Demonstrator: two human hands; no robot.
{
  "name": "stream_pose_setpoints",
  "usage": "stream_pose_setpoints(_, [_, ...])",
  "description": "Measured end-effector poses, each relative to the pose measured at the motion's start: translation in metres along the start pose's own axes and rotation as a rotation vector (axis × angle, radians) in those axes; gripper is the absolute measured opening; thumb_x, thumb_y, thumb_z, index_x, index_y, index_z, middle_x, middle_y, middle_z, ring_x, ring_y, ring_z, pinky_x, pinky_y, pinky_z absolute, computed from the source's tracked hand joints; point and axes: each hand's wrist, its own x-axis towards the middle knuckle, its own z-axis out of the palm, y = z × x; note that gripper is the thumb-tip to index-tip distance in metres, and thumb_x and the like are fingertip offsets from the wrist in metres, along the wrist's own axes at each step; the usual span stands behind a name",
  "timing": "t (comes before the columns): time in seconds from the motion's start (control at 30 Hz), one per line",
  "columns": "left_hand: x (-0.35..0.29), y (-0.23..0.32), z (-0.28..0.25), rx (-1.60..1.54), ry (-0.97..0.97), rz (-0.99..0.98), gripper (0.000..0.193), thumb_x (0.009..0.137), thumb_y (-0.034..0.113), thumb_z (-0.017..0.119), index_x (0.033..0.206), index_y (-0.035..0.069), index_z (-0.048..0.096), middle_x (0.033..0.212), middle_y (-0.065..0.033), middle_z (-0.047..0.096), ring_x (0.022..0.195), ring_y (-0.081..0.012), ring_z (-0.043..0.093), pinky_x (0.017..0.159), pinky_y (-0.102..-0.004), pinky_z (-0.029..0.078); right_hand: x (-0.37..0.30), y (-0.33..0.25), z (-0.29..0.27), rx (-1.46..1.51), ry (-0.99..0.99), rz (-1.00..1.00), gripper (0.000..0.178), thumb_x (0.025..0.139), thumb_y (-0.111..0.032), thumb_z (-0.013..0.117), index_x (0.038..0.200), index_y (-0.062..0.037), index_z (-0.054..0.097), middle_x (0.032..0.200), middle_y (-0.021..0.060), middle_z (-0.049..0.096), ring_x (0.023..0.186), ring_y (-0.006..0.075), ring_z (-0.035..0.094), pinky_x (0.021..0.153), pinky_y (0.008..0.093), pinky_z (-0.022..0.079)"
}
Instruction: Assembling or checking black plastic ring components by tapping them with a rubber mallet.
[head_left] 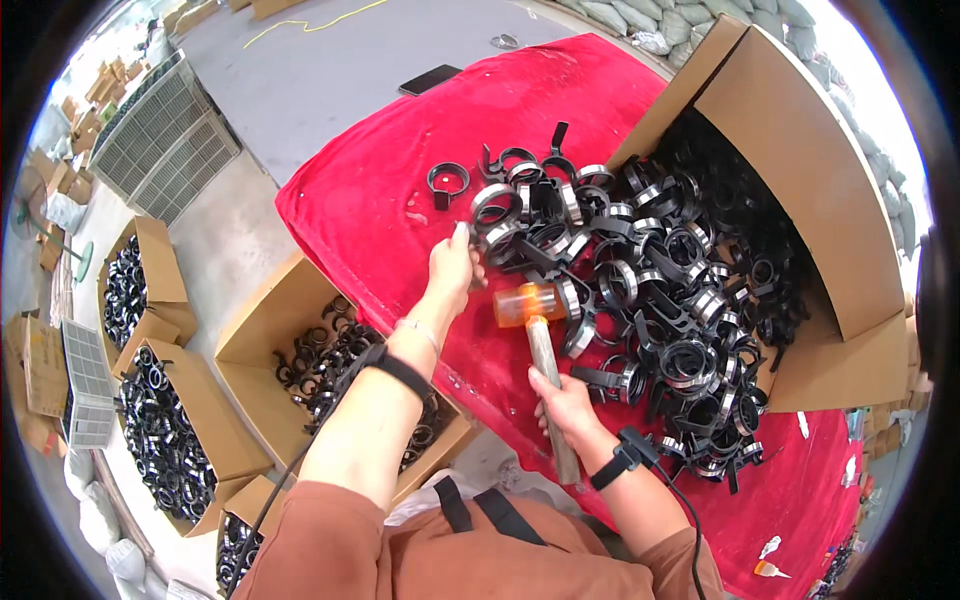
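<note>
My right hand (565, 405) is wrapped round the wooden handle of a mallet (541, 350) with a translucent orange head. The mallet head lies over the red cloth, against the left side of a pile of black rings (650, 290) with silver bands and protruding tabs. My left hand (455, 265) is closed at the pile's near left edge, its fingers curled on a black ring with a silver band (495, 205); its grip is partly hidden. One loose black ring (448, 180) lies apart, beyond my left hand.
A large cardboard box (850, 200) lies tipped on the red-covered table (350, 190), rings spilling from its opening. Below left stand an open box (270, 350) and other boxes (180, 420) holding similar rings. A dark flat object (430, 80) lies beyond the cloth.
</note>
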Motion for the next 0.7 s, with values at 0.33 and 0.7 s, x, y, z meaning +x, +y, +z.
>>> stream_pose_setpoints(0.33, [0.01,0.065,0.021,-0.144,-0.081,-0.048,0.031,0.094,0.036,0.051,0.081,0.008,0.05,0.061,-0.0013,0.048,0.05,-0.0161,0.05,0.052,-0.0342,0.051,0.004,-0.045,-0.057,0.565,-0.603,0.121,0.046,0.088,-0.054,0.05,0.084,-0.008,0.052,0.06,0.0035,0.046,0.043,0.0126,0.039,0.042,0.0277,0.035])
stream_pose_setpoints(0.7, [-0.151,-0.046,-0.074,0.372,-0.106,0.253,0.026,0.083,0.004,0.064,0.102,0.002,0.046,0.087,-0.0038,0.057,0.078,-0.0101,0.055,0.071,-0.0256,0.047,-0.069,0.016,-0.066,0.071,-0.131,-0.418,0.025,0.086,-0.028,0.063,0.089,-0.0044,0.054,0.065,0.0014,0.055,0.052,0.0079,0.051,0.047,0.0227,0.042])
